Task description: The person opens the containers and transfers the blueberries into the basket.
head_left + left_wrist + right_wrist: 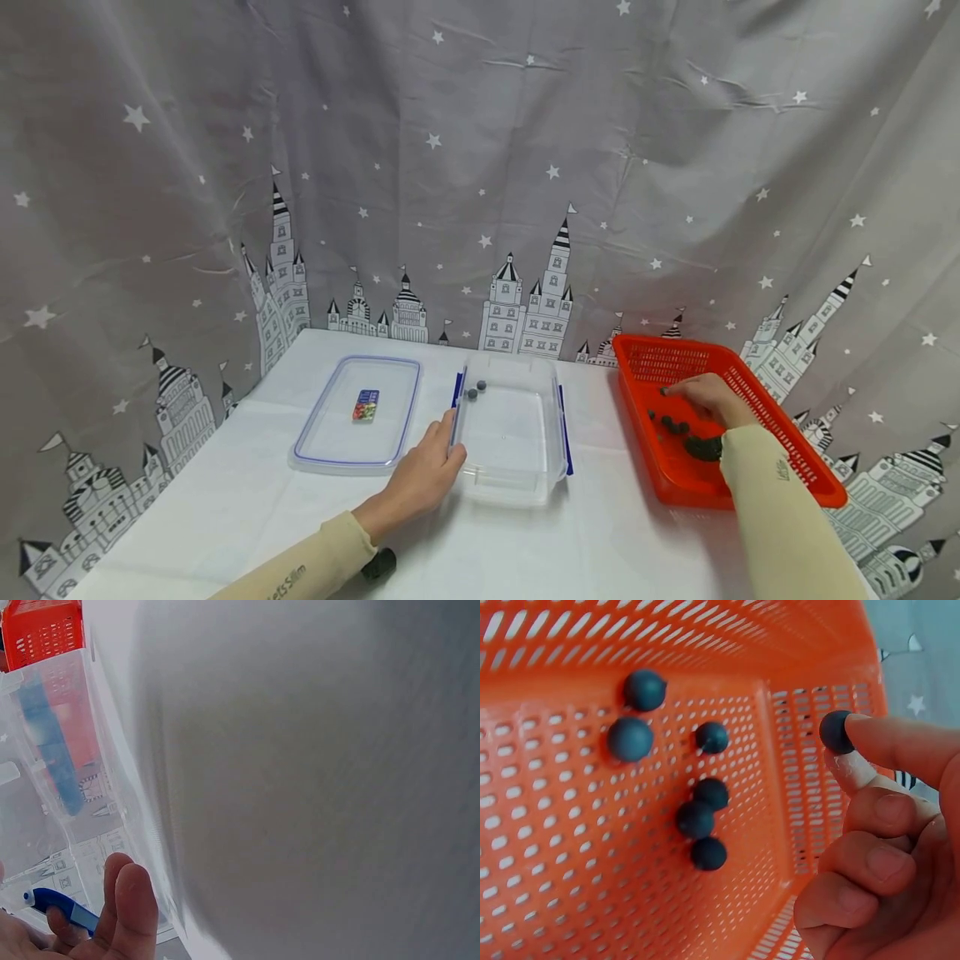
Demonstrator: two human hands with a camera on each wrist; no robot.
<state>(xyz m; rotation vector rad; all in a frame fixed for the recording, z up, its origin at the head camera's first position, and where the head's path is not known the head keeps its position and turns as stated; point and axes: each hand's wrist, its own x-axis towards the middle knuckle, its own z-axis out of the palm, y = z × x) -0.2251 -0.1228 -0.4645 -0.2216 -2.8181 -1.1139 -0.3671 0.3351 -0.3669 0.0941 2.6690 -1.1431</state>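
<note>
In the head view my left hand (427, 468) grips the near left side of a clear plastic container (510, 493), beside its blue latch (457, 390). Two small dark balls (472, 393) lie in its far left corner. Over at the right, my right hand (708, 398) reaches inside a red perforated basket (645, 450). Its thumb and index finger pinch one dark ball (835, 733), seen up close in the right wrist view, while the other fingers curl in. Several more dark balls (695, 819) lie on the basket's bottom.
Left of the container lies a clear lid (322, 429) with a blue seal and a colourful label (366, 406). Another blue latch (566, 429) hangs on the container's right side. A grey curtain (480, 100) with castles and stars hangs behind the white table (247, 467).
</note>
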